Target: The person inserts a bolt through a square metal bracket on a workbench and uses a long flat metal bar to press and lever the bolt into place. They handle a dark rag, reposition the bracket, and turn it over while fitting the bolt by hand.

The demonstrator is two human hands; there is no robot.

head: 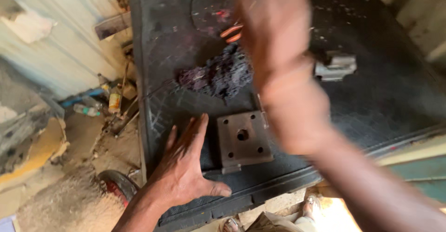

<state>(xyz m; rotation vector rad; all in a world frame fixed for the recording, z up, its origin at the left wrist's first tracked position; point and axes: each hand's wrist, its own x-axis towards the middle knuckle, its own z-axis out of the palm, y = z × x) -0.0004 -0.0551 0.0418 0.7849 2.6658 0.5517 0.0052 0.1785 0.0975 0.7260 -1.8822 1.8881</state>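
Note:
My left hand (183,164) lies flat and open on the dark ribbed table top (371,106), its fingers spread just left of a square rusty metal plate (244,140) with a centre hole and corner holes. My right hand (274,27) is raised above the table, blurred by motion, reaching toward the far side. Orange-handled pliers (231,31) peek out at its left edge; whether the hand grips them is unclear. A dark crumpled rag (218,74) lies beyond the plate.
A grey metal bracket (335,66) rests on the table to the right. Bottles (114,99) and scrap litter the sandy ground at left beside a corrugated wall (60,41). A wheel (118,183) sits below the table corner. Sandalled feet (311,209) show at the bottom.

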